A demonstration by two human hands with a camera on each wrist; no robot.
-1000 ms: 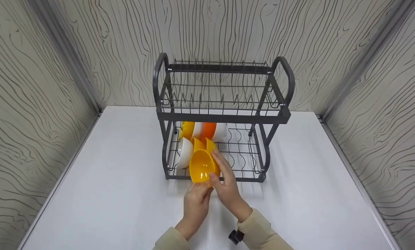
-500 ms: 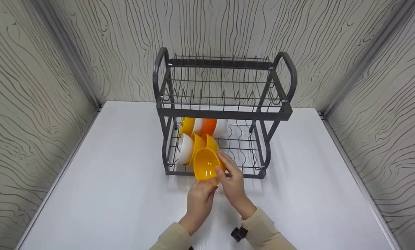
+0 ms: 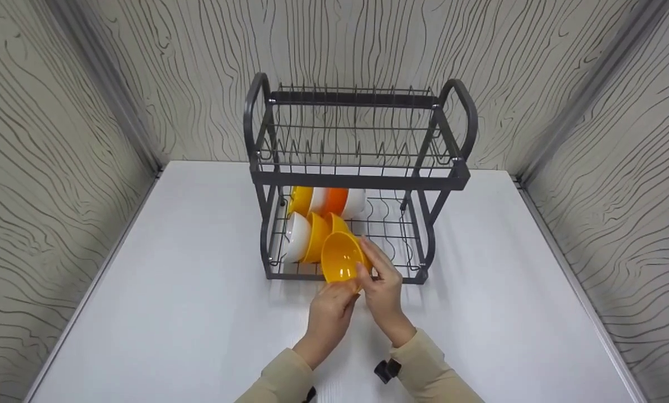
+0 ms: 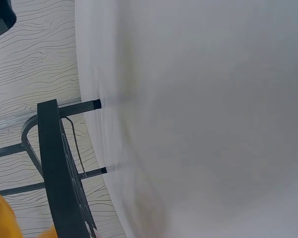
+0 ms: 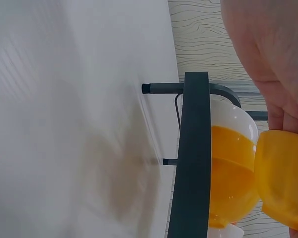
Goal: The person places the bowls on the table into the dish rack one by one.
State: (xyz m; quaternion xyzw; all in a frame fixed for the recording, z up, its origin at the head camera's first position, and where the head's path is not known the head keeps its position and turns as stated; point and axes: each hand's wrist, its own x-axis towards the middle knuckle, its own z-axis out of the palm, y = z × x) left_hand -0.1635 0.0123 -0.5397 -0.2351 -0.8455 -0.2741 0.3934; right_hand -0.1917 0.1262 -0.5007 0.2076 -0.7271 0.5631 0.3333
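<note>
A yellow bowl [image 3: 339,258] is tilted with its inside toward the head camera, at the front of the lower tier of a dark dish rack [image 3: 362,181]. My left hand [image 3: 331,311] pinches its lower rim. On the other side, my right hand [image 3: 384,286] grips the bowl with the thumb at the rim and fingers behind. Just behind stand a white bowl [image 3: 297,237] and two yellow bowls, one at the left [image 3: 315,239] and one partly covered [image 3: 337,223]. The right wrist view shows the held bowl [image 5: 280,179] beside the rack's front bar [image 5: 196,148].
A back row on the lower tier holds a yellow bowl [image 3: 301,200], a white one, an orange bowl [image 3: 336,200] and another white bowl [image 3: 355,202]. Bare wire [image 3: 387,228] spans the tier's right part. The upper tier's front bar overhangs the bowls. White tabletop [image 3: 200,313] surrounds the rack.
Both hands have moved rightward with the yellow bowl, uncovering more of the yellow bowls behind it. The rack sits slightly higher in the head view.
</note>
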